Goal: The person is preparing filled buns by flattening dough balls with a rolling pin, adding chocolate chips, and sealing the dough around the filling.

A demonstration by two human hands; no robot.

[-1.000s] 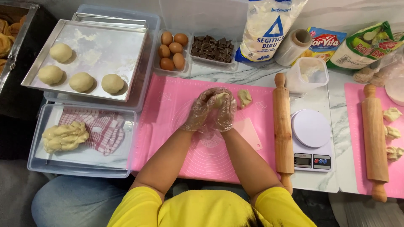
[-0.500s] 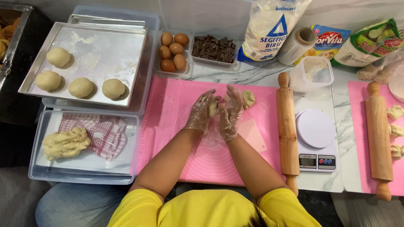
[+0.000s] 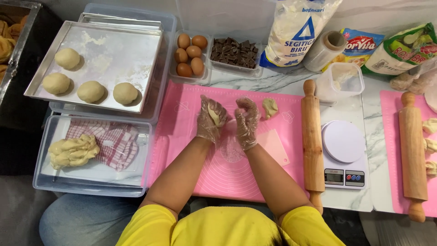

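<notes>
Left hand [image 3: 210, 119] grip cupped round a dough piece [image 3: 214, 115]; right hand [image 3: 246, 119] grip curled, empty, just beside; another dough lump [image 3: 270, 107] near its right.

Silicone mat [image 3: 182, 136]: pink with faint pale printed circles. Cloth [image 3: 111, 141]: red-and-white check. Dough balls [image 3: 91, 91]: pale cream, on a silver tray [image 3: 132, 50]. Eggs [image 3: 191, 54]: brown. Chocolate pieces [image 3: 234, 50]: dark brown. Rolling pin [image 3: 312, 146]: light wood. Scale [image 3: 343, 150]: white. Shirt [image 3: 227, 228]: yellow.

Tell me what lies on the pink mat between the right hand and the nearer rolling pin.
In the head view, a small dough piece lies between the right hand and the rolling pin, with a pale scraper card lower down.
</notes>
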